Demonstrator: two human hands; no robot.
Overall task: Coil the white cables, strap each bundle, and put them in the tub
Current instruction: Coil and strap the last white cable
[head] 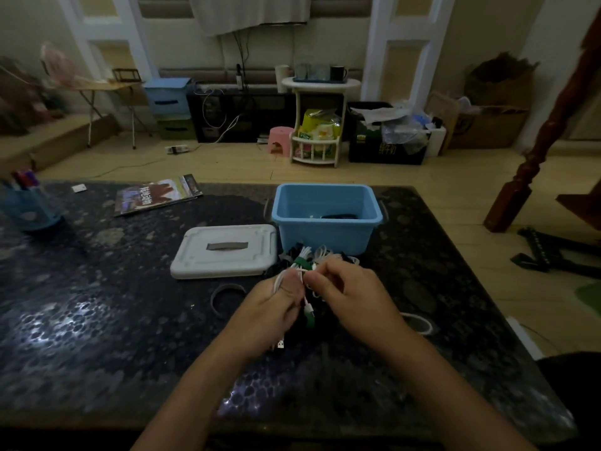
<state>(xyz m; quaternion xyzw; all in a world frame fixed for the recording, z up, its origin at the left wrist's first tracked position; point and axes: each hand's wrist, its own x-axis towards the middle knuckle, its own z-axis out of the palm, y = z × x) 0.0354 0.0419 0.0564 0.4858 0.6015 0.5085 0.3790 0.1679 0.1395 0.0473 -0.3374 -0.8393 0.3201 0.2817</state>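
Both hands meet just in front of the blue tub (326, 234), over the dark table (97, 320). Left hand (273, 307) grips a white cable (307, 302) w/ fingers curled round it; right hand (344, 294) pinches the same cable near the top. Cable's free end hangs down toward the person, long axis approx. vertical in view, plug (280, 345) lowest. One tub, open side up; one white lid (224, 250) flat to its left. Loose cable pile (312, 255) against tub front, count unclear.

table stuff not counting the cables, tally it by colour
blue: 2, tub, pen cup
white: 2, tub lid, small card
multicoloured: 1, magazine
total: 5
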